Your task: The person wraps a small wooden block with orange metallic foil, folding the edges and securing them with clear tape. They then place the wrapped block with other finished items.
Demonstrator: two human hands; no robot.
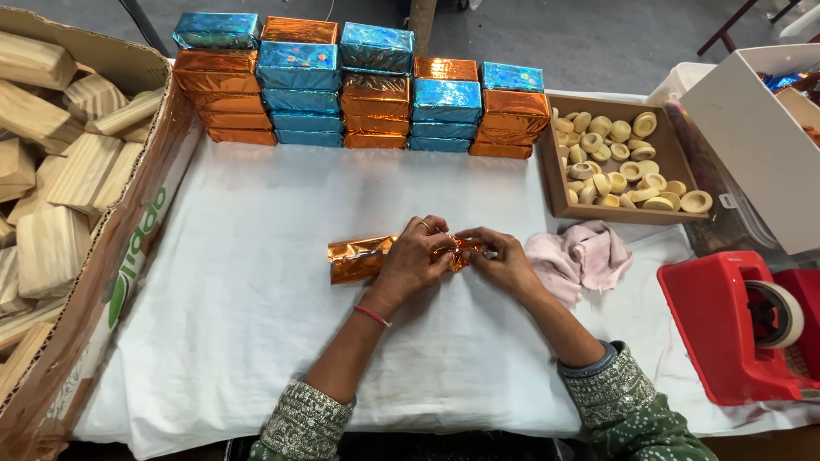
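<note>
**Foil wrapping in hand: one end being closed, other end open**

The fingertips of both hands are pinched on the right end of an orange foil-wrapped block [367,258], where the foil is gathered and crumpled between them. The left hand [414,256] is curled over the block's middle and right part, a ring visible on one finger and a thin pink band at the wrist. The right hand [504,260] is closed on the same crumpled end from the right side. Neither hand is released.

The block lies lengthwise on the white cloth [256,341], at the centre of the work surface. Its left end is seen projecting as a loose, flattened foil sleeve, not yet folded. By judgement, the wrapping of this piece is part done: the body is covered, one end is being formed, one end remains.

A pink rag [581,256], soft and rumpled, lies just beside the right hand. Behind, a stack of finished blocks [359,85] is ranged in columns, in glossy orange and blue holographic foil, crisp-edged and rectangular. A cardboard box of bare wooden blocks [60,171], pale and rough-sawn, stands at the left. A shallow brown tray [551,171] of small cream-coloured round cups stands at right rear. A red tape dispenser [726,329] is set at the right edge.
</note>
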